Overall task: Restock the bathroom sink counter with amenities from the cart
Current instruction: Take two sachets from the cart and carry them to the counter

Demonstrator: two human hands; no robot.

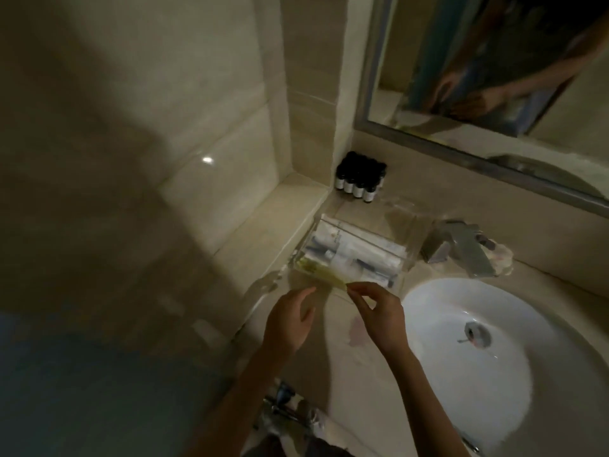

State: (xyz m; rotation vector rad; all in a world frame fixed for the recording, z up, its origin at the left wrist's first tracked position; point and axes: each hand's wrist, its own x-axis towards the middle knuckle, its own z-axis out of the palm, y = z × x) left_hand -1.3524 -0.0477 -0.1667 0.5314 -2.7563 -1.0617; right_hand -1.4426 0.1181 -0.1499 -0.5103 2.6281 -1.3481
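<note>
A clear plastic tray (pixel 410 245) sits on the beige counter (pixel 346 357) left of the sink, filled with white amenity packets and small tubes (pixel 356 249). A thin yellowish packet (pixel 316 275) lies at the tray's near edge. My right hand (pixel 379 315) pinches that packet's right end between thumb and fingertips. My left hand (pixel 290 321) hovers just left of it with relaxed fingers, holding nothing. Several small dark bottles (pixel 359 176) with white labels stand in the back corner of the counter.
A round white basin (pixel 514 324) lies to the right, with a metal faucet (pixel 461 245) behind it. A framed mirror (pixel 494 77) hangs above. A tiled ledge (pixel 273 219) and wall border the counter on the left. A metal fixture (pixel 283 404) shows below the counter edge.
</note>
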